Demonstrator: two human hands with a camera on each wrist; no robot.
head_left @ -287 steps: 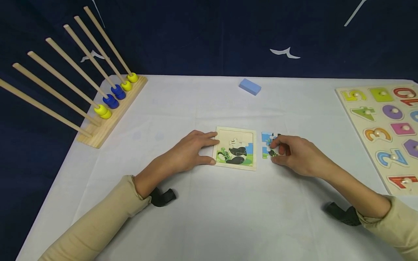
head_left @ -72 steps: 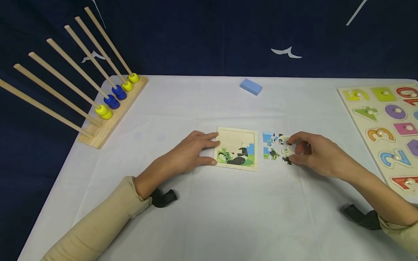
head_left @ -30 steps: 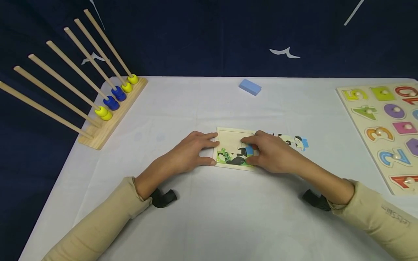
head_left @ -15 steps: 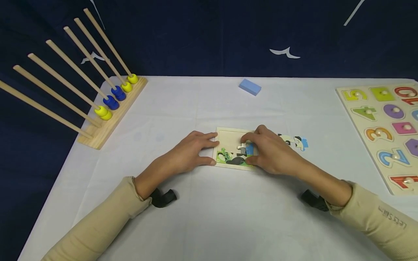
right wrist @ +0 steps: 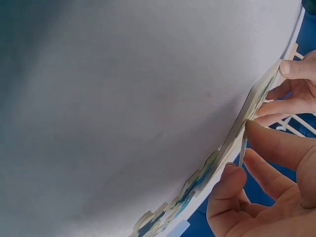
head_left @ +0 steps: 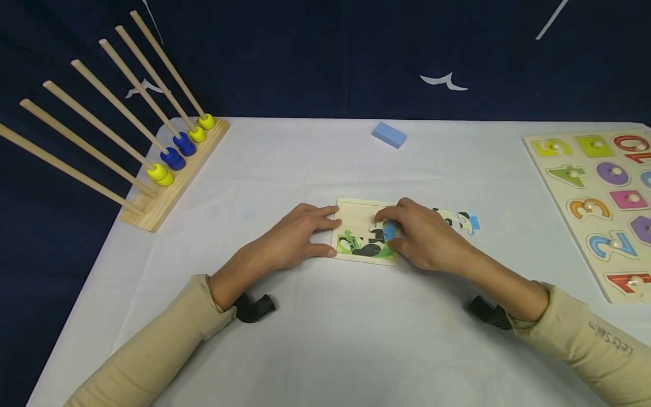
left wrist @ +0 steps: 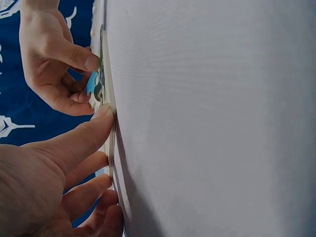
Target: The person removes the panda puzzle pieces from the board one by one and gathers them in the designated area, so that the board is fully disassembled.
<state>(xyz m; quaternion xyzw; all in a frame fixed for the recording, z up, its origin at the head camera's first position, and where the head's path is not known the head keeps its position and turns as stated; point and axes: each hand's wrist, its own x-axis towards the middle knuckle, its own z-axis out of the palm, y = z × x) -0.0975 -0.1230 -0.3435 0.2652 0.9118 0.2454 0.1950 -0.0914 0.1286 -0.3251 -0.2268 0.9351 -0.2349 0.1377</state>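
A small square wooden jigsaw tray (head_left: 359,209) lies flat on the table, panda pieces (head_left: 368,249) along its lower part and bare wood above. At its left edge my left hand (head_left: 292,236) rests with spread fingers, steadying it; the thumb touches the near corner, as the left wrist view also shows. Over the tray's right side, my right hand (head_left: 432,234) pinches a blue puzzle piece (head_left: 389,230) between thumb and forefinger. The right wrist view shows that puzzle piece (right wrist: 243,150) edge-on, raised beside the tray. Loose panda pieces (head_left: 460,221) lie right of the tray, partly hidden by my right hand.
A wooden peg abacus (head_left: 183,175) with yellow and blue beads stands at the back left. A blue block (head_left: 389,135) lies near the far edge. On the right is a number-and-shape board (head_left: 585,186) with knobs. A white cloth (head_left: 325,339) covers the table.
A black-and-white panda piece left the tray earlier. My right hand then came back from the loose pieces to the tray's right side and now lifts the blue piece slightly. My left hand stays put.
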